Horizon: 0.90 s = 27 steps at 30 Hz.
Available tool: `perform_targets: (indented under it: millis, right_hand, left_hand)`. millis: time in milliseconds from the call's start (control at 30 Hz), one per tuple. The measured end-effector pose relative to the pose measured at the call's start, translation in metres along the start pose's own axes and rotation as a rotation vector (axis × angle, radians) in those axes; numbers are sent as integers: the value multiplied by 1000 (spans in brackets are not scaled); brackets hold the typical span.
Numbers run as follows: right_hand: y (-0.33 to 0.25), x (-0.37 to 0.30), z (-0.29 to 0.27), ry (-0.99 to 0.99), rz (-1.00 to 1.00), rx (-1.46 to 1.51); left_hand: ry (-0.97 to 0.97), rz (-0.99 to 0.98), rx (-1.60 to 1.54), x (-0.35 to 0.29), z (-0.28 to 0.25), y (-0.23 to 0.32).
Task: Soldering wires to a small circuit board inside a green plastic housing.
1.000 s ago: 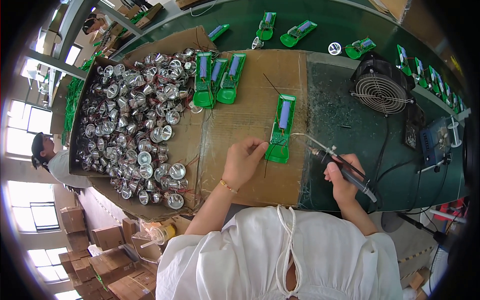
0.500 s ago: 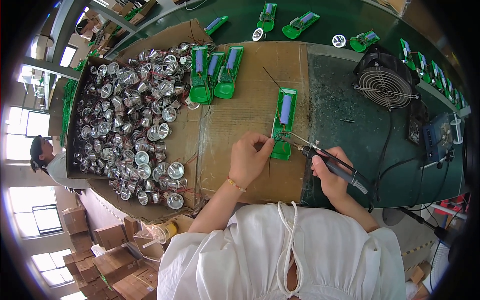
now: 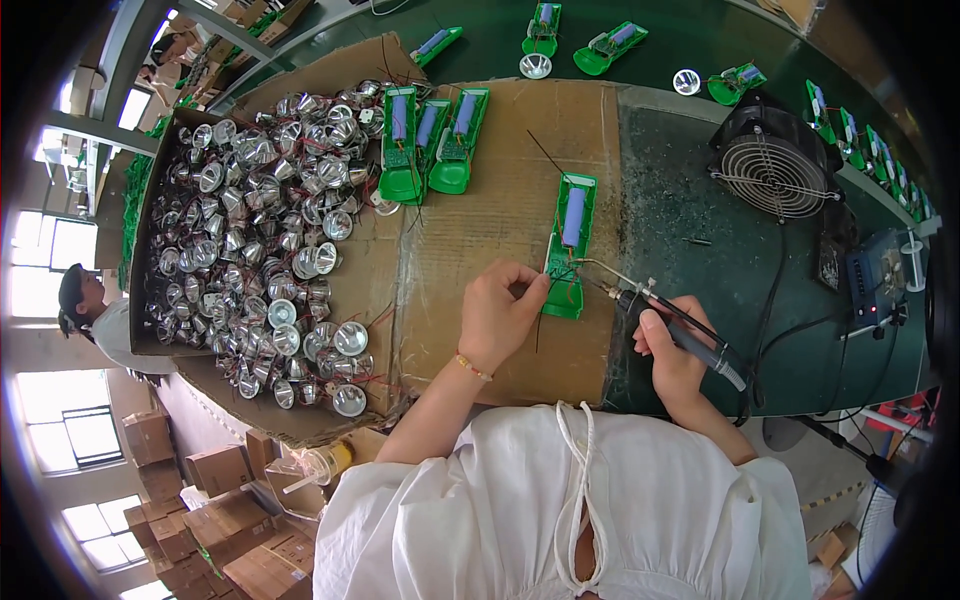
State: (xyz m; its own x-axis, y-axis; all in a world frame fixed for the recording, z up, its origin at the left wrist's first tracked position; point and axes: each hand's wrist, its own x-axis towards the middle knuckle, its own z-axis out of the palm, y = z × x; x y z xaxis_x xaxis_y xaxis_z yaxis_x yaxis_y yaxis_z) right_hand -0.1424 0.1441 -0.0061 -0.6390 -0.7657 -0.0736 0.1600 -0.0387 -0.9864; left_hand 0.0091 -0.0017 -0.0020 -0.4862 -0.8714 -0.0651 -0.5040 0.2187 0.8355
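A green plastic housing [image 3: 562,303] with a purple cylindrical battery [image 3: 574,217] and thin wires lies on cardboard in front of me. My left hand [image 3: 503,305] is closed in a pinch at the housing's left edge; what lies between its fingertips is too small to make out. My right hand [image 3: 672,362] grips a soldering iron [image 3: 712,362] with a thin metal feed tube [image 3: 608,270] along it. The iron's tip points left toward the wires at the housing's lower half. Three similar housings [image 3: 452,175] lie together farther left.
A cardboard box [image 3: 150,300] of silvery reflector cups [image 3: 283,313] stands at left. Right are a black fan [image 3: 772,175], a blue soldering station [image 3: 875,280] and cables. More housings [image 3: 610,48] line a green belt at the back. A drink cup [image 3: 325,463] stands lower left.
My right hand has drawn the soldering iron slightly right, its tip back from the wires. Housings and reflector cups on the far belt have shifted right. My left hand stays about in place.
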Motion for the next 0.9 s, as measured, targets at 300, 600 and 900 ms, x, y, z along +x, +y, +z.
perform_targets:
  millis: [300, 600, 900]
  right_hand:
    - [-2, -1, -3, -20, 10, 28]
    - [-3, 0, -4, -47, 34, 10]
    - [-5, 2, -1, -31, 48, -42]
  left_hand:
    - [57, 53, -163, -5, 0, 4]
    - [-106, 144, 105, 1, -6, 6]
    - [-186, 178, 100, 8, -9, 6]
